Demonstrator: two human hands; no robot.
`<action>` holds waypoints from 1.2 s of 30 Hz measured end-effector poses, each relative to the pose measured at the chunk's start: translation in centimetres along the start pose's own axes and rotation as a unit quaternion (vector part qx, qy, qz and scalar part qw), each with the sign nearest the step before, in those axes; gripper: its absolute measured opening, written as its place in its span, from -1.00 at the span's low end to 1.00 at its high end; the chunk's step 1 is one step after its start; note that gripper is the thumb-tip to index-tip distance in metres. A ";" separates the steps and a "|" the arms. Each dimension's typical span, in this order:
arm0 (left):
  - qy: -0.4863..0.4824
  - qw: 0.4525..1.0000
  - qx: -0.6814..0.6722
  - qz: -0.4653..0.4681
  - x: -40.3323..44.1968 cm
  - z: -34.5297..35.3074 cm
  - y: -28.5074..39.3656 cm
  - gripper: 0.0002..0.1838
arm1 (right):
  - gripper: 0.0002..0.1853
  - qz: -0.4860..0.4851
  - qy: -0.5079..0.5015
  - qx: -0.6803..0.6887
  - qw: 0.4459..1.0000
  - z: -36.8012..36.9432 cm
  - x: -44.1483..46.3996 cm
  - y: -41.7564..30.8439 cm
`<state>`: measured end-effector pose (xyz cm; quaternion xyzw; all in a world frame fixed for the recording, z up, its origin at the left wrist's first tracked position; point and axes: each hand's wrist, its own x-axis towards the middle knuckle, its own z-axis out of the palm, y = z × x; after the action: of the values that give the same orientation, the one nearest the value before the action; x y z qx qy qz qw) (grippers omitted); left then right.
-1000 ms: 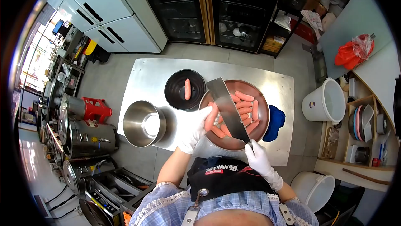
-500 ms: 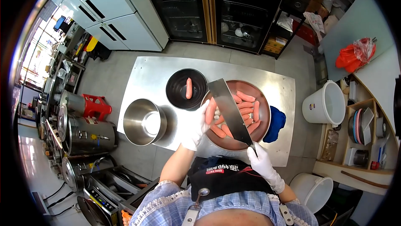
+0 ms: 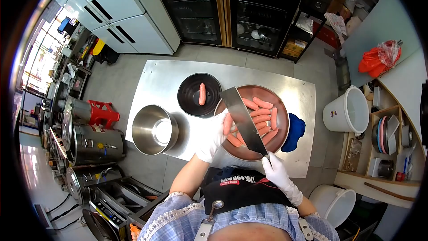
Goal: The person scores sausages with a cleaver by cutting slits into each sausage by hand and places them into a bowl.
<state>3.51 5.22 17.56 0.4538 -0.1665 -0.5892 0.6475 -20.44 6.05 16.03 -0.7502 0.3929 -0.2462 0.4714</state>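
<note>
My left hand (image 3: 213,137), in a white glove, closes around a pink sausage (image 3: 228,124) above the left side of a wide reddish-brown pan (image 3: 283,131). In my gloved right hand (image 3: 278,173) is the handle of a broad-bladed cleaver (image 3: 244,119). The blade slants up and to the left across the pan, beside the held sausage; whether it touches the sausage I cannot tell. Several more sausages (image 3: 261,119) lie in the pan, some hidden under the blade. Beyond my left hand, a black bowl (image 3: 183,102) contains one sausage (image 3: 202,94).
A deep steel pot (image 3: 145,127) stands at the left of the steel table (image 3: 160,74). A crumpled blue cloth (image 3: 294,133) lies right of the pan. White buckets (image 3: 343,114) and a shelf unit of dishes flank the right side; large steel pots (image 3: 96,143) stand on the left.
My left hand and its sausage have shifted slightly right and down, toward the blade. The cleaver's far end has moved a little left and down.
</note>
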 end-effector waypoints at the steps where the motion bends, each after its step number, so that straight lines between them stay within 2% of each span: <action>1: -0.033 0.998 -0.039 -0.037 2.1 -3.8 -3.7 -0.62 | -0.83 -0.007 0.003 -0.005 1.000 0.0 0.3 -0.3; 3: -0.067 0.992 -0.079 -0.074 2.5 -4.4 -4.3 -0.61 | -0.85 -0.014 0.006 -0.009 1.000 0.0 0.4 -0.3; 6: -0.107 0.987 -0.100 -0.066 1.6 -3.4 -3.6 -0.58 | -0.87 0.014 -0.005 -0.015 1.000 0.2 0.4 -0.1; 9: -0.093 0.986 -0.113 -0.086 2.5 -4.8 -4.4 -0.60 | -0.87 0.015 -0.001 -0.007 1.000 0.1 0.4 -0.7; 10: -0.189 0.956 -0.210 -0.074 3.6 -6.3 -5.1 -0.61 | -0.87 0.010 0.008 0.000 1.000 0.0 0.3 -0.9; 12: -0.282 0.908 -0.303 -0.059 4.2 -7.1 -6.1 -0.62 | -0.87 0.004 0.018 0.007 1.000 -0.2 0.2 -1.2; 13: -0.119 0.964 -0.224 -0.075 2.5 -3.0 -2.8 -0.63 | -0.86 0.002 0.008 0.003 1.000 -0.4 0.1 -1.2; 14: 0.047 0.985 -0.137 -0.088 1.5 -0.8 -0.9 -0.62 | -0.84 0.000 0.000 -0.001 1.000 -0.5 -0.1 -1.2; 16: 0.042 0.979 -0.175 -0.090 2.2 -2.2 -1.6 -0.68 | -0.82 -0.008 -0.002 -0.004 1.000 -0.4 -0.5 -0.7; 21: 0.048 0.957 -0.265 -0.110 3.6 -4.2 -3.1 -0.70 | -0.76 -0.003 -0.020 -0.011 1.000 -0.4 -0.7 -0.3; 24: 0.058 0.960 -0.250 -0.115 3.0 -3.1 -2.5 -0.69 | -0.77 -0.008 -0.011 -0.008 1.000 -0.1 -0.6 -0.2; 25: 0.066 0.963 -0.234 -0.118 2.3 -1.6 -1.6 -0.83 | -0.78 -0.009 -0.013 -0.011 1.000 -0.1 -0.6 -0.2; 26: 0.073 0.966 -0.219 -0.121 2.0 -0.7 -1.1 -0.76 | -0.78 -0.009 -0.015 -0.014 1.000 -0.1 -0.5 -0.2; 29: 0.087 0.956 -0.250 -0.130 3.0 -2.3 -3.5 -0.78 | -0.80 -0.019 -0.014 -0.015 1.000 0.0 -0.1 -0.5; 33: 0.120 0.949 -0.249 -0.148 2.1 -0.8 -2.4 -0.77 | -0.82 -0.008 -0.023 -0.011 1.000 0.0 0.2 -0.7; 36: 0.082 0.961 -0.239 -0.116 2.5 -2.0 -4.0 -0.74 | -0.83 0.036 -0.026 0.002 0.999 0.3 0.1 -0.4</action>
<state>3.18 4.12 12.52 0.3494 0.0868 -0.6436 0.6754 -20.07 6.23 16.26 -0.7407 0.4072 -0.2104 0.4912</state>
